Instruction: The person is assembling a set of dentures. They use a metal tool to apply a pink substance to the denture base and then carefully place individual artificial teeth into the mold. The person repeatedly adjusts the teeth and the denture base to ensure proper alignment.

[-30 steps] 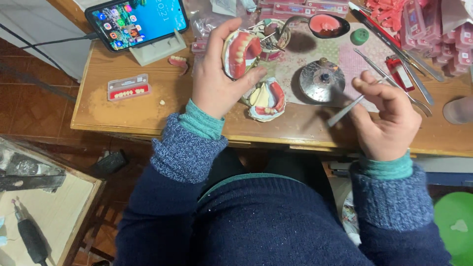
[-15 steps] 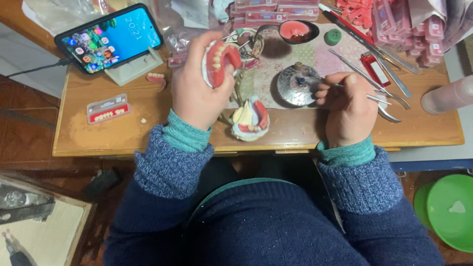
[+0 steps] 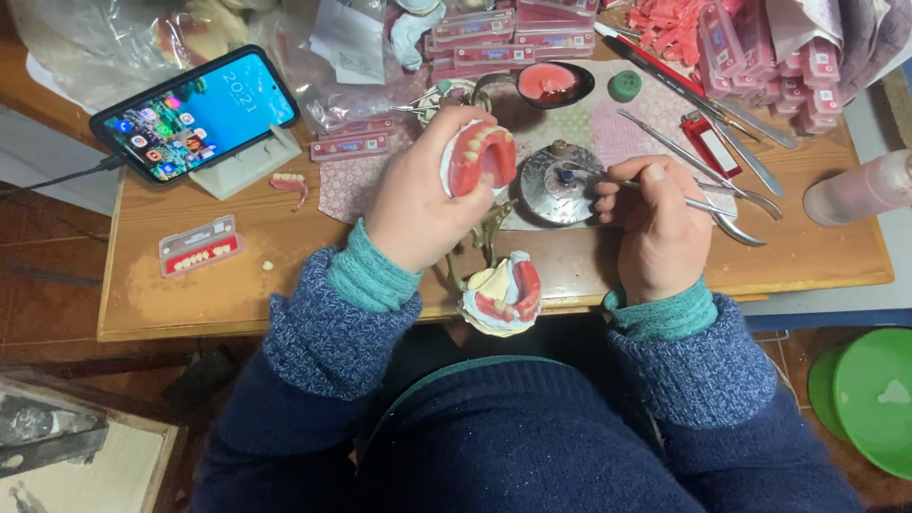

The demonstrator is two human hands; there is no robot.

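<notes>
- The left hand (image 3: 418,204) was closed around a pink wax denture with a row of teeth (image 3: 482,157), fingers wrapped behind it and the arch of teeth turned up toward the camera.
- The right hand (image 3: 655,223) was pinched shut on a slim metal wax instrument (image 3: 608,180), gripped like a pen; its long axis ran leftward from the fingers, with the tip over the round metal burner (image 3: 556,185).
- The denture sat just left of the burner, so the instrument's tip lay between the two hands, nearer the burner than the teeth.
- Below the burner, at the near table edge, a plaster model with a second wax denture (image 3: 503,294) rested on a wire articulator frame.
- Right of the burner lay spare metal instruments (image 3: 703,157) and a red lighter (image 3: 708,142).
- Well left of the burner stood a smartphone (image 3: 195,114) on its stand, with a card of loose teeth (image 3: 198,247) nearer the person.
</notes>
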